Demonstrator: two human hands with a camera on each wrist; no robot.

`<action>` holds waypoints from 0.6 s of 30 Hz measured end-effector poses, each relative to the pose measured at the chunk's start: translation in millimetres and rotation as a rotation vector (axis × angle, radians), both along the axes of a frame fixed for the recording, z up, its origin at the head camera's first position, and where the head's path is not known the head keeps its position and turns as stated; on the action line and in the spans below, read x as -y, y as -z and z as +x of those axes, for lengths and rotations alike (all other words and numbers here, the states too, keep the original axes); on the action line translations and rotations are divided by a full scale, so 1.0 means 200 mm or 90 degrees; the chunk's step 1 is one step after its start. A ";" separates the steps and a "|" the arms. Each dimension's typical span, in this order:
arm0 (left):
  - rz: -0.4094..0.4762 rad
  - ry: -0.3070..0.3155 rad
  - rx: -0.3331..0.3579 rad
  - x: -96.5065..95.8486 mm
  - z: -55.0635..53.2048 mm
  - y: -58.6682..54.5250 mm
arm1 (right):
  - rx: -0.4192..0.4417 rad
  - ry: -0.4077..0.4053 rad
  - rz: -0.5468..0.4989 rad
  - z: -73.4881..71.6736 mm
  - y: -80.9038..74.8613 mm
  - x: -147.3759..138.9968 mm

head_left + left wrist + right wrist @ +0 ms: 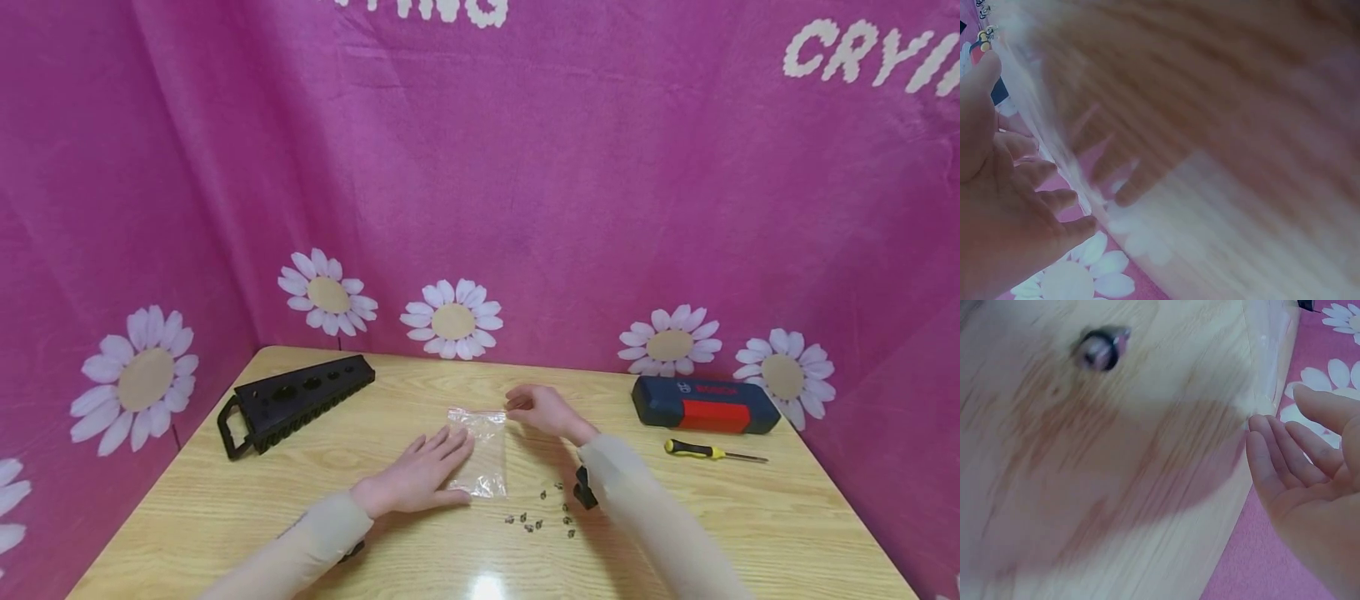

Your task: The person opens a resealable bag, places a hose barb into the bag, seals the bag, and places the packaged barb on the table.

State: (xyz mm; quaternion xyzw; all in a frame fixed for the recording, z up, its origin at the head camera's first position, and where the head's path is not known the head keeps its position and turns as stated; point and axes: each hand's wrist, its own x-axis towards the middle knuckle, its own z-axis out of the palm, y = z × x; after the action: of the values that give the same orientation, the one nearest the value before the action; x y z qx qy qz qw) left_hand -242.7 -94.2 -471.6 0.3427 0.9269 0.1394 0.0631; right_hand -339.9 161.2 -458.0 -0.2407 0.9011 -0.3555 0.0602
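A clear zip-lock bag [486,457] lies flat on the wooden table, its pinkish seal along the far edge. My left hand [420,473] is spread over the bag's left side, fingers straight. At the bag's far right corner, my right hand [543,410] has its fingers slightly bent and touching or very near the corner. The right wrist view shows that thumb well apart from the fingers [1266,464], with nothing between them. Several small screws [538,524] are scattered nearer me, to the bag's right; one blurred screw [1102,349] shows in the right wrist view.
A black tool rack [303,398] with holes lies at the back left. On the right stand a dark blue and red Bosch case [705,405] and a yellow-black screwdriver [693,449]. Pink flowered cloth [555,208] hangs behind the table and at its sides.
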 end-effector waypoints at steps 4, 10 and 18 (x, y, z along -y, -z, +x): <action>-0.011 -0.004 0.006 0.00 0.00 0.01 | 0.004 -0.008 0.004 0.00 0.00 0.04; -0.020 -0.008 0.003 0.00 0.00 0.02 | -0.008 0.008 0.025 0.00 0.02 0.07; -0.028 -0.031 0.019 -0.01 0.01 -0.01 | -0.002 0.017 0.054 0.01 0.04 0.08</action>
State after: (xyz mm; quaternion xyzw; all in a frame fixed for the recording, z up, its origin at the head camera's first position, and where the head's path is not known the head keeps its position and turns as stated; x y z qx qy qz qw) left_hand -240.9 -92.7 -469.0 0.3164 0.9368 0.1253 0.0813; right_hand -338.7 146.1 -465.7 -0.2268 0.9186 -0.3171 0.0642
